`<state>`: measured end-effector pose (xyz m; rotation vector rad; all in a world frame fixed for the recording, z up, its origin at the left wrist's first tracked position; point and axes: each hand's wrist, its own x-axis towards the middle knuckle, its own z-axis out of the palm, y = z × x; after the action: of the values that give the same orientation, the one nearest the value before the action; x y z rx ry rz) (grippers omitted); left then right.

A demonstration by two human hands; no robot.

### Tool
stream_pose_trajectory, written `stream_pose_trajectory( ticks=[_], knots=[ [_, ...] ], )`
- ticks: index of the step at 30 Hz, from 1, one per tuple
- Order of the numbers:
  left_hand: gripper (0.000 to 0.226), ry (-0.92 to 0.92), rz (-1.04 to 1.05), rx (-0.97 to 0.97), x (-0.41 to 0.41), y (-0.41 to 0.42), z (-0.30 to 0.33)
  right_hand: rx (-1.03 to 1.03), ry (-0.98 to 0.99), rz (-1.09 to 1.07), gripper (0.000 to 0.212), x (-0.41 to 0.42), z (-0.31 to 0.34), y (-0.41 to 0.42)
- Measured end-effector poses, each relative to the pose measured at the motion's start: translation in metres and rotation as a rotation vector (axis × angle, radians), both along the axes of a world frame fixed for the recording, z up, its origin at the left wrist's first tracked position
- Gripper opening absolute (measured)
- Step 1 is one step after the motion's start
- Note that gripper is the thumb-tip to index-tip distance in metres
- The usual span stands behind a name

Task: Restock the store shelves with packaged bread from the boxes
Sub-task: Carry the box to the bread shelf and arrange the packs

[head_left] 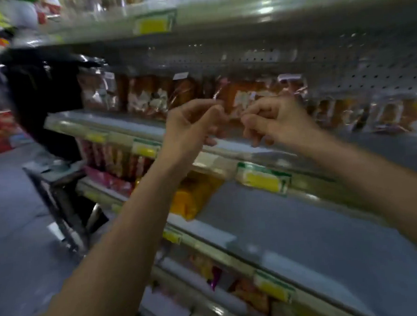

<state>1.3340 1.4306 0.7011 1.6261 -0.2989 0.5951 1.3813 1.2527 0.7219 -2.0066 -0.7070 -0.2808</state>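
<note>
The view is blurred by motion. Both my hands are raised in front of the middle shelf point(133, 135). My left hand point(191, 127) has curled fingers that pinch the clear wrapper corner of a packaged bread point(244, 98), which is orange-brown with a white label. My right hand point(273, 122), fingers also curled, pinches the same pack's lower edge. The pack stands at the shelf's back among other bread packs point(150, 95), with more bread packs to the right point(385, 115).
The shelf above point(242, 11) hangs close over my hands and carries yellow price tags point(154, 24). Lower shelves hold an orange packet point(195, 195) and red packets point(115, 161). A dark trolley point(57, 181) and a black bag point(42, 90) stand at the left in the aisle.
</note>
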Motion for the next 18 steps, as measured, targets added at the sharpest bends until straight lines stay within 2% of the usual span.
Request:
stream_pose_trajectory(
  ticks=[4, 8, 13, 18],
  knots=[
    [0.010, 0.138, 0.154, -0.123, -0.024, 0.108, -0.031, 0.081, 0.062, 0.116, 0.010, -0.008, -0.027, 0.103],
    [0.015, 0.293, 0.328, -0.156, -0.046, 0.213, -0.083, 0.102, 0.205, 0.284, 0.012, -0.017, -0.079, 0.204],
    [0.012, 0.594, 0.405, -0.214, -0.069, 0.314, -0.168, -0.023, 0.449, 0.469, 0.010, -0.022, -0.180, 0.310],
    [0.011, 0.831, 0.456, -0.309, -0.085, 0.377, -0.272, -0.170, 0.720, 0.494, 0.007, -0.023, -0.298, 0.374]
  ],
)
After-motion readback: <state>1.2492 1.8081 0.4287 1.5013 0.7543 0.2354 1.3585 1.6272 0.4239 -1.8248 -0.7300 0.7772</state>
